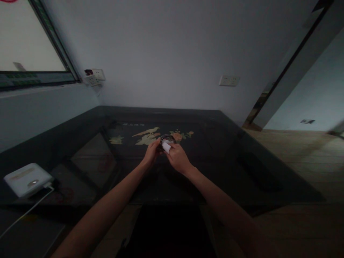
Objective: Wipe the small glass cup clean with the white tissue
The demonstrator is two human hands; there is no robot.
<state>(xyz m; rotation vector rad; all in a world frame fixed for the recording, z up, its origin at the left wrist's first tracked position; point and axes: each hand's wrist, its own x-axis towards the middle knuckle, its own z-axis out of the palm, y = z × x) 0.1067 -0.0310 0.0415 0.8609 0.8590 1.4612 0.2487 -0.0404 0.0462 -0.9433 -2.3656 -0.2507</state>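
Forearms [114, 200] over bench [212, 165]; L fingers [156, 144] clasp dk round obj [167, 136], R fingers [174, 147] pinch white pc [166, 147]; loose L grip cd drop obj.

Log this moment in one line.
left hand: holds dark round object | right hand: holds white piece at it | white box: on dark table, left side

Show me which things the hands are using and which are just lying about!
Being used:
- dark round thing, in the left hand
- white piece, maybe paper or cloth, in the right hand

Just lying about:
- white box with its cable
- dark oblong thing, too dim to name
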